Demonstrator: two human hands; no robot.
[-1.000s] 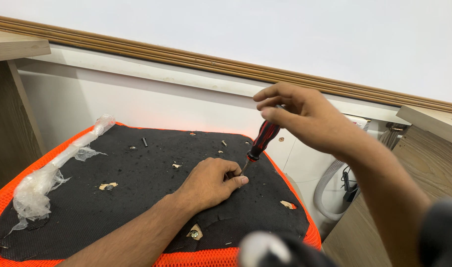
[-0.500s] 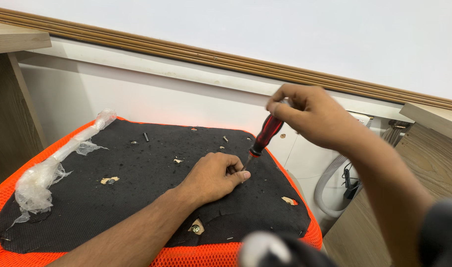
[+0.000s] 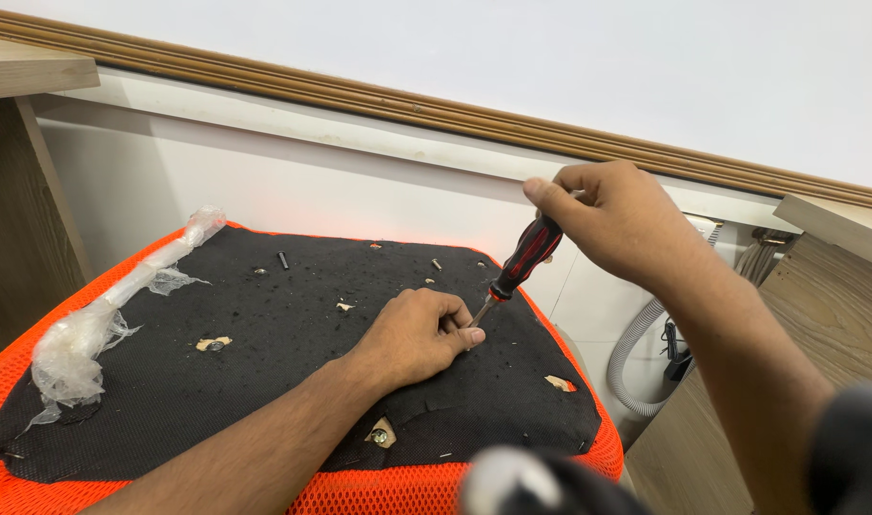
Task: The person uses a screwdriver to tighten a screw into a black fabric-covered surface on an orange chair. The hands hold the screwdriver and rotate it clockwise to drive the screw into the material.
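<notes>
My right hand (image 3: 617,215) grips a screwdriver (image 3: 520,264) with a red and black handle, held slanted, its tip down on the black fabric underside of an orange mesh seat (image 3: 274,353). My left hand (image 3: 419,331) rests on the black fabric with its fingers curled right at the screwdriver's tip. What lies under the tip is hidden by those fingers. Small holes with torn pale padding (image 3: 213,343) dot the fabric.
Crumpled clear plastic wrap (image 3: 83,329) lies along the seat's left edge. A white wall with brown moulding (image 3: 388,100) stands behind. Wooden panels flank left (image 3: 16,219) and right (image 3: 817,315). A grey corrugated hose (image 3: 631,353) hangs at right. A blurred dark object (image 3: 531,482) sits at the bottom.
My right hand has turned slightly on the screwdriver handle and shifted a little. My left hand stays at the tip.
</notes>
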